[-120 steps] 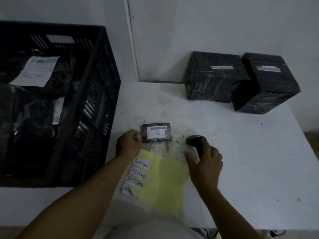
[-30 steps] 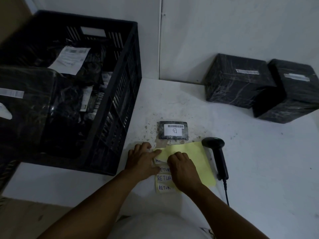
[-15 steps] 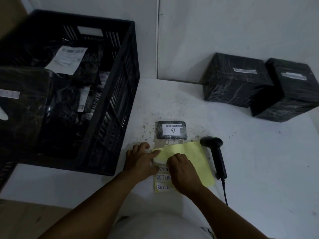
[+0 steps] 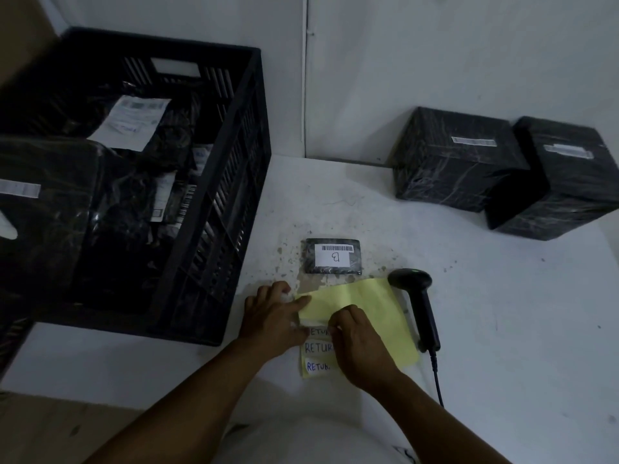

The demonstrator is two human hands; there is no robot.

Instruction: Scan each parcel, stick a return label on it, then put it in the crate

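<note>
A small flat black parcel (image 4: pixel 333 256) with a white barcode label lies on the white table. Just in front of it lies a yellow sheet (image 4: pixel 368 313) carrying white RETURN labels (image 4: pixel 316 348) down its left side. My left hand (image 4: pixel 271 311) presses on the sheet's top left corner. My right hand (image 4: pixel 360 339) pinches at a label on the sheet's left part; its fingertips hide what they hold. A black barcode scanner (image 4: pixel 420 303) lies on the table right of the sheet. The black crate (image 4: pixel 231 209) stands at the left with several wrapped parcels inside.
Two large black wrapped boxes stand at the back right against the wall, one (image 4: pixel 455 159) beside the other (image 4: pixel 569 182). The scanner's cable (image 4: pixel 437 380) runs toward the table's front edge. The white table (image 4: pixel 502 329) has bare surface on the right.
Four seconds ago my right hand was on the scanner; it now lies on the table and both hands are on the label sheet. Over the last second the hands barely moved.
</note>
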